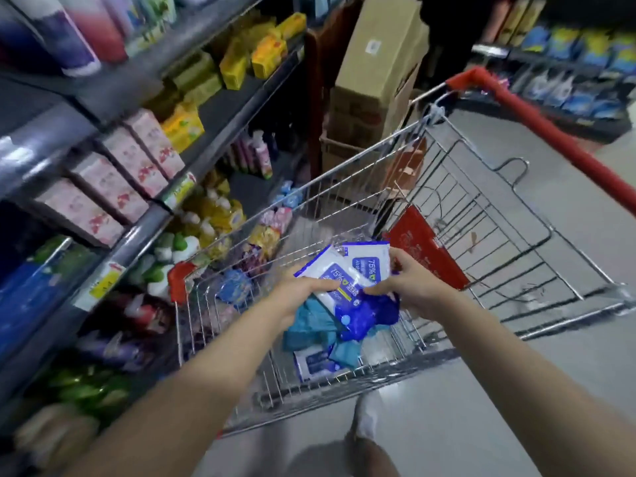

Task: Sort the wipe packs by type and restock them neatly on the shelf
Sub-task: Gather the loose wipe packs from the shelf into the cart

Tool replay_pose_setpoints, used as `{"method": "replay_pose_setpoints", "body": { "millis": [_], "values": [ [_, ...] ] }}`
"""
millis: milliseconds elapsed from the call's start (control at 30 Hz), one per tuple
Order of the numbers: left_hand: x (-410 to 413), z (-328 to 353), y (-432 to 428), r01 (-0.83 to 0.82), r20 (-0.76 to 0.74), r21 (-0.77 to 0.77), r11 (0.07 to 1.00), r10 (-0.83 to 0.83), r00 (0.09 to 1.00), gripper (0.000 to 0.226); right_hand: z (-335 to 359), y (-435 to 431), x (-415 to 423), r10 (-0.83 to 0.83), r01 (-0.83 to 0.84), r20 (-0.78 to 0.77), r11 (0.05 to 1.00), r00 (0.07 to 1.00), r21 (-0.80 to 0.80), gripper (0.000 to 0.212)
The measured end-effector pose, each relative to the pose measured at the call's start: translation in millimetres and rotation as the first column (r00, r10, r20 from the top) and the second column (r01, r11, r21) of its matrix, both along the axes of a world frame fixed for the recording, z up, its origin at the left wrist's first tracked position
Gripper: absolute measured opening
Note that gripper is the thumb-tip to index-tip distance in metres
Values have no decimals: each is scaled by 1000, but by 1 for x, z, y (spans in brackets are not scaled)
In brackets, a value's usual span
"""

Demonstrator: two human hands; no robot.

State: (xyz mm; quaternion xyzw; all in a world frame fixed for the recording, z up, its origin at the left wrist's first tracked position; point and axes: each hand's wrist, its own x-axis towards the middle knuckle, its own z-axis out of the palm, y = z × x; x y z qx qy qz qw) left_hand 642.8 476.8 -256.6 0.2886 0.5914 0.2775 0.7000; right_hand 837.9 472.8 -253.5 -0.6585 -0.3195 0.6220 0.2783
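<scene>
Both hands are working over the wire shopping cart (550,136). The left hand (303,291) grips a white-and-blue wipe pack (339,274) marked 75%, fingers curled round its left edge. The right hand (417,287) grips the right side of a second 75% pack (371,260) lying just behind the first. A dark blue pack (370,313) sits under both, touching them. Teal packs (309,327) and another white-and-blue pack (316,363) lie in the cart basket. The shelf (137,235), at left, holds pink boxes (110,187).
</scene>
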Motion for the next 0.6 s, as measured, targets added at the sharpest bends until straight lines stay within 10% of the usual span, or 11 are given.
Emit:
{"method": "replay_pose_setpoints", "body": {
  "millis": [167, 300, 367, 500, 600],
  "values": [
    [43, -48, 14, -75, -129, -63, 995, 67, 989, 63, -44, 32, 36, 146, -137, 164, 989, 976, -61, 73],
    [48, -77, 27, 72, -526, 31, 997, -45, 850, 67, -62, 45, 51, 364, -342, 405, 931, 839, -128, 99],
    [45, -74, 30, 310, -702, 22, 950, -206, 681, 72, -60, 45, 54, 466, -462, 542, 873, 699, -156, 94],
    [24, -31, 24, 705, -944, -288, 648, -315, -96, 82, -34, 49, 39, 472, -640, 724, 766, 504, -54, 70],
    [-11, 18, 16, 659, -958, -287, 695, -222, -183, 88, 16, 59, -2, 408, -775, 811, 626, 420, 86, 61]
  ]
}}
